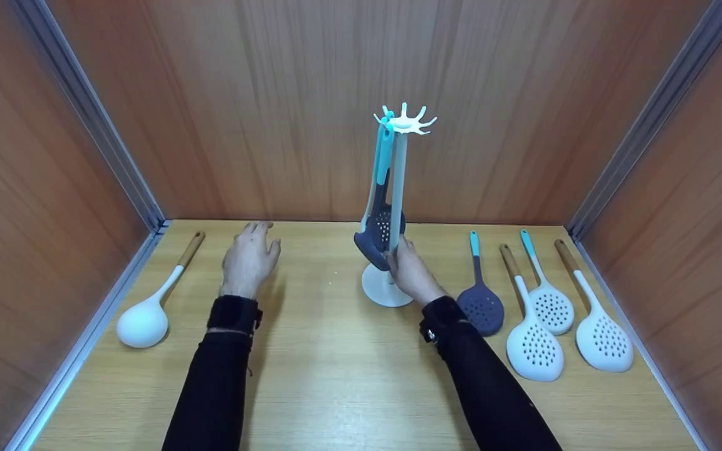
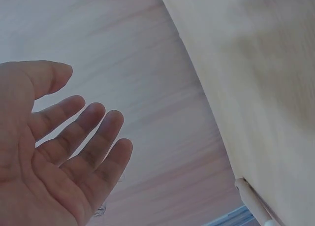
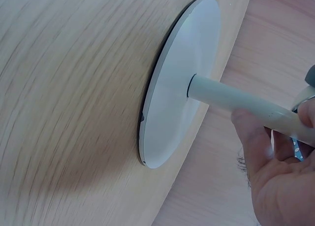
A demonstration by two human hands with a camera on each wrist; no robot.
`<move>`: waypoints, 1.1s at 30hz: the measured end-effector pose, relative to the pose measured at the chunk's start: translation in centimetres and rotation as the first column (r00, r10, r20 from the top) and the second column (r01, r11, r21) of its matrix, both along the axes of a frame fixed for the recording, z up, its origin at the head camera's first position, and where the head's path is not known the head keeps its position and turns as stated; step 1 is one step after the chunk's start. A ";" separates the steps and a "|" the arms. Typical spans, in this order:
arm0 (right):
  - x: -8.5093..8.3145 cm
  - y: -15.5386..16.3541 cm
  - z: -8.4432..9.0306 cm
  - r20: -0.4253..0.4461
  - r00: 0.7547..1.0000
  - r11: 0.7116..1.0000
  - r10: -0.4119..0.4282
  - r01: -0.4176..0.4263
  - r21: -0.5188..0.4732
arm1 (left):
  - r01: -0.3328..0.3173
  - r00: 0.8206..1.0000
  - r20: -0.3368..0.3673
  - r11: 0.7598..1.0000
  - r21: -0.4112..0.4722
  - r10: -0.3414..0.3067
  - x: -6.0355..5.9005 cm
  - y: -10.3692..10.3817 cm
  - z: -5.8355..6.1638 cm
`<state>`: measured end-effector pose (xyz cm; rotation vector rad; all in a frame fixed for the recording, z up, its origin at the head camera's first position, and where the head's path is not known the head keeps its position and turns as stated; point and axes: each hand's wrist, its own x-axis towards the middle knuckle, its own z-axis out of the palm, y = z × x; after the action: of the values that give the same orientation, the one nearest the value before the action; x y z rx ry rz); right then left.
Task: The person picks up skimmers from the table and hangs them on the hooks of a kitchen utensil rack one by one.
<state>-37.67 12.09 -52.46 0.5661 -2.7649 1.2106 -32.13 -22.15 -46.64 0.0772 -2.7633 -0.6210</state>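
Right hand (image 1: 410, 270) around stand pole (image 3: 236, 102)

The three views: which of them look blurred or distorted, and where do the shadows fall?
Head view: sharp, with straight wall edges splaying outward; soft shadows lie beside the left hand and under the utensil stand. Left wrist view: the left hand is close and soft, the wood behind smeared. Right wrist view: the table edge bows, and the stand's base casts a dark shadow; the right hand grips the pole.
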 end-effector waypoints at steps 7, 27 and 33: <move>0.1 0.0 0.0 -0.016 1.000 1.000 0.000 0.000 0.000 | -0.026 1.000 0.017 1.000 -0.013 0.026 0.0 -1.4 -0.7; 0.0 0.0 0.0 -0.026 1.000 1.000 0.003 -0.004 -0.002 | -0.104 0.986 0.123 0.993 -0.050 0.109 0.2 -5.1 -2.5; 0.0 0.0 0.0 0.000 1.000 1.000 0.006 -0.006 -0.004 | -0.106 0.980 0.160 0.993 -0.059 0.115 0.3 -6.5 -2.8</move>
<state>-37.71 12.10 -52.47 0.5751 -2.7619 1.2168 -31.86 -28.61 -49.41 0.2807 -2.9061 -0.5376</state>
